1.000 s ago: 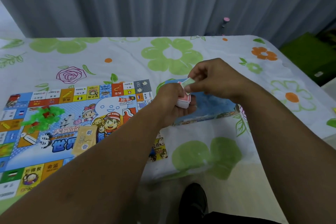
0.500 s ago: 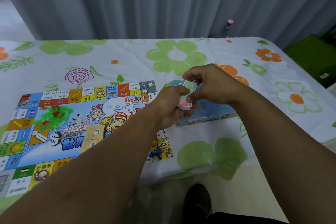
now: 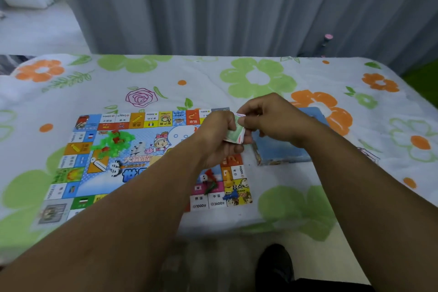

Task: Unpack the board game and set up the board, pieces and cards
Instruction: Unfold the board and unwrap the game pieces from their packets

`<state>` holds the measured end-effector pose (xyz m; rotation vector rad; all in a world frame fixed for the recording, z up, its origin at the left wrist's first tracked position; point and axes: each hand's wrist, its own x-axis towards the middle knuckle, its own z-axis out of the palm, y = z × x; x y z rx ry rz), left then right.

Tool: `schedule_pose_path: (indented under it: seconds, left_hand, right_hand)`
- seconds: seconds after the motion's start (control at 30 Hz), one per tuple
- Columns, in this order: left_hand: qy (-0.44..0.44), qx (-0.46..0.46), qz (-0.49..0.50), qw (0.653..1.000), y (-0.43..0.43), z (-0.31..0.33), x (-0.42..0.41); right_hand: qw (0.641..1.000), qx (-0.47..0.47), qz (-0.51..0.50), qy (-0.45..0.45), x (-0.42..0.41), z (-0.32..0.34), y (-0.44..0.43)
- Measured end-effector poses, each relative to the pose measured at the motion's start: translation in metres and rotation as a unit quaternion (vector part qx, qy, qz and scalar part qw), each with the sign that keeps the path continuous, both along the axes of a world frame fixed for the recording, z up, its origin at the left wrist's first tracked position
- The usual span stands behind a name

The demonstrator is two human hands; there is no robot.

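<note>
The colourful game board (image 3: 99,163) lies flat on the flowered cloth, left of centre. A heap of green and red plastic houses (image 3: 115,141) sits on its left part. Small red, green, yellow and blue pawns (image 3: 213,181) lie near its near right corner. My left hand (image 3: 218,135) grips a small stack of cards (image 3: 235,133) above the board's right edge. My right hand (image 3: 267,116) pinches the top green card of that stack. The blue game box (image 3: 282,152) lies just right of the board, partly hidden by my right forearm.
The table (image 3: 308,199) is covered with a white cloth printed with green and orange flowers; its near edge runs below the board. Grey curtains (image 3: 237,7) hang behind it. A dark shoe (image 3: 275,265) shows on the floor below.
Both hands with the card stack have drifted left, from above the blue box to above the board's right edge. The view has turned left, showing more of the board and table.
</note>
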<state>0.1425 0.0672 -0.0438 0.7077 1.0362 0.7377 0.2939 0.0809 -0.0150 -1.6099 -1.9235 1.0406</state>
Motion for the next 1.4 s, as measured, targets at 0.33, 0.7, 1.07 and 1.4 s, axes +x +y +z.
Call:
schedule_pose_path:
  seconds: [0.33, 0.7, 1.07, 1.4]
  left_hand:
    - [0.071, 0.018, 0.019, 0.997, -0.019, 0.009, -0.075]
    - [0.083, -0.013, 0.039, 0.996, -0.037, 0.001, -0.169]
    - [0.147, -0.1, 0.074, 0.981, -0.055, -0.024, -0.231]
    - [0.269, -0.115, 0.09, 0.952, -0.058, -0.037, -0.268]
  right_hand:
    - [0.997, -0.037, -0.021, 0.07, -0.083, -0.007, -0.003]
    - [0.978, -0.147, 0.02, 0.149, -0.175, -0.019, -0.004]
    - [0.972, -0.2, 0.057, 0.107, -0.24, -0.046, -0.012]
    - [0.957, -0.265, 0.037, 0.114, -0.276, -0.072, -0.011]
